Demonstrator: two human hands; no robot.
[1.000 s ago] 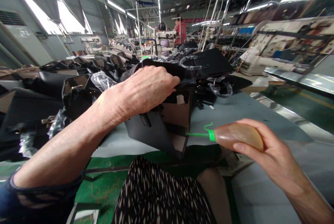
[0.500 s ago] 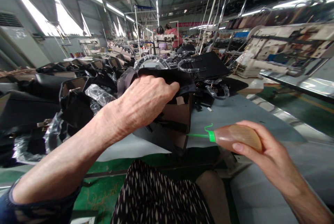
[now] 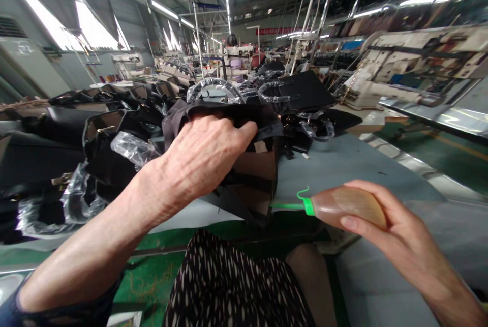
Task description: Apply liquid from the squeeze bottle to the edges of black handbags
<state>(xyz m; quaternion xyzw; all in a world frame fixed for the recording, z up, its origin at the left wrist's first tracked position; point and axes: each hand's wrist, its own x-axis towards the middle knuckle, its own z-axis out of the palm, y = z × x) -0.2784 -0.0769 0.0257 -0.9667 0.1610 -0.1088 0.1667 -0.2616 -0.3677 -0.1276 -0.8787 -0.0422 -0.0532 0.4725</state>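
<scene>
My left hand [image 3: 202,156] grips the top edge of a black handbag [image 3: 247,164] that stands open at the near edge of the grey table [image 3: 343,164], its brown lining showing. My right hand [image 3: 389,230] is closed round a brownish squeeze bottle [image 3: 348,207] with a green cap and a long green nozzle [image 3: 287,206]. The nozzle tip points left and meets the bag's lower right side. My lap in a black-and-white patterned fabric [image 3: 232,281] is below.
Many black handbags [image 3: 95,128], some with plastic-wrapped handles [image 3: 211,85], are piled across the table's left and back. A sewing machine [image 3: 385,90] stands at the right. A person in red works far back by other stations. Green floor [image 3: 152,276] lies under the table.
My left hand has tipped the bag's top a little towards me and to the left. The bottle has dropped slightly, its nozzle staying at the bag's side.
</scene>
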